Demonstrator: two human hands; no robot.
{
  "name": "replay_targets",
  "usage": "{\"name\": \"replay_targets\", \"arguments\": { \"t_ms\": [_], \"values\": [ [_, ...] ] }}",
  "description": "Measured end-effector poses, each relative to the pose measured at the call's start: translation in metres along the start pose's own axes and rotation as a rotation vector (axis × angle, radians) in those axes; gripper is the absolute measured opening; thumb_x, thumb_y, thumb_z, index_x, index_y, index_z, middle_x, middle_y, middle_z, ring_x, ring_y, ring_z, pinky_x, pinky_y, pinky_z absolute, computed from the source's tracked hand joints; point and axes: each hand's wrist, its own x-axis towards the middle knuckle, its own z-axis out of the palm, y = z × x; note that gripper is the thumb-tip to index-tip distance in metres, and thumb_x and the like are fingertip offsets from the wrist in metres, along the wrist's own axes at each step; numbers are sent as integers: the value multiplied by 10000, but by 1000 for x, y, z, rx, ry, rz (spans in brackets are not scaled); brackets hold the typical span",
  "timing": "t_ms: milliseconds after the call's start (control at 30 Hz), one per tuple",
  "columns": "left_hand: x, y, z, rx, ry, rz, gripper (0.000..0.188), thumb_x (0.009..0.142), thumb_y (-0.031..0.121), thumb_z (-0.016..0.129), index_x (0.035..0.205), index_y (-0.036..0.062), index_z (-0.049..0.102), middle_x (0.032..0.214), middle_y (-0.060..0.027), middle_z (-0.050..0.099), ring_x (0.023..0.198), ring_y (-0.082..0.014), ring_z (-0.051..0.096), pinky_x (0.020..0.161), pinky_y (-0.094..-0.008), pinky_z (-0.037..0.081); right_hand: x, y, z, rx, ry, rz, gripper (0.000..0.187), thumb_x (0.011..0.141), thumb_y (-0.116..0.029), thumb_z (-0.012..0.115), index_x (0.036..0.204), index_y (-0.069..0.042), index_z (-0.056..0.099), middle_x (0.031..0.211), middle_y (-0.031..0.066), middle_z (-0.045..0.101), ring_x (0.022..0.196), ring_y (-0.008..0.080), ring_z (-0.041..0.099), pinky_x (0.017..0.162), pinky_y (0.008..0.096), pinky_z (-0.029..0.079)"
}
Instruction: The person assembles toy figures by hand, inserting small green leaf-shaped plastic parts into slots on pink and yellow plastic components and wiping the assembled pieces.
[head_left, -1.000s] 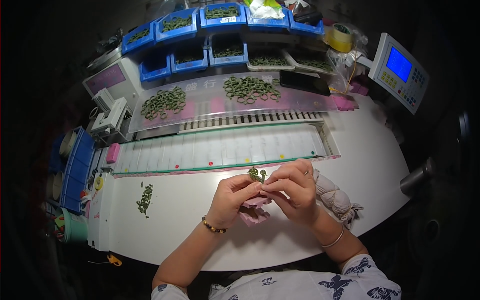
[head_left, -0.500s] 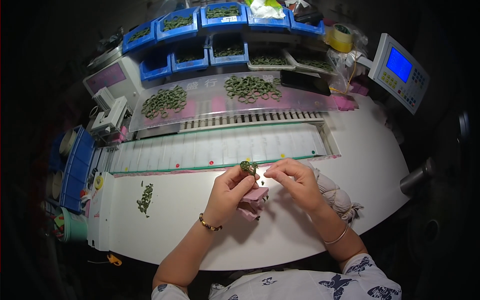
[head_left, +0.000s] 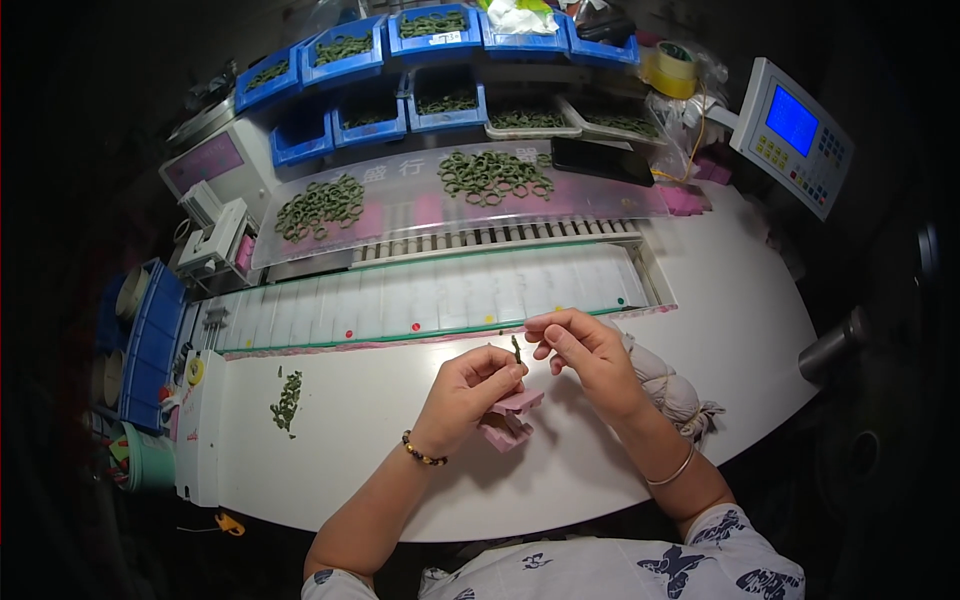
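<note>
My left hand (head_left: 470,385) pinches a small dark green ring-shaped part (head_left: 516,349), held edge-on above the white table (head_left: 700,330). Under its fingers the same hand also holds a small pink pad (head_left: 517,403), and another pink piece (head_left: 505,435) lies just below it on the table. My right hand (head_left: 583,352) is right beside the green part, thumb and forefinger pinched together near its top; I cannot tell whether it grips anything.
A white belt conveyor (head_left: 430,300) runs across behind my hands. Heaps of green rings (head_left: 320,205) (head_left: 490,175) lie on a clear cover, blue bins (head_left: 345,50) behind. A control panel (head_left: 792,135) stands right, a cloth bundle (head_left: 665,385) by my right wrist, green scraps (head_left: 287,400) left.
My hands were together on the green part; they drew apart and the left hand turned the part from flat to edge-on. The right hand shifted slightly right and up.
</note>
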Motion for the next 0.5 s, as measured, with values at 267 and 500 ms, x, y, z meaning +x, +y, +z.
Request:
{"name": "replay_targets", "arguments": {
  "t_ms": [267,500],
  "values": [
    [-1,3,4,4,26,-52,138,948,159,616,904,28,618,830,-11,630,736,-62,590,674,-223,487,0,2,1,59,-38,98,283,1011,-197,514,1204,-17,616,1065,16,637,886,51,564,687,209,449],
    [-3,5,7,79,-10,-173,146,940,149,627,962,5,641,871,-20,655,769,-58,611,667,-216,514,1,1,-3,-212,-183,98,208,891,-198,695,989,-20,653,822,-16,637,732,57,554,673,219,453]
  ]
}}
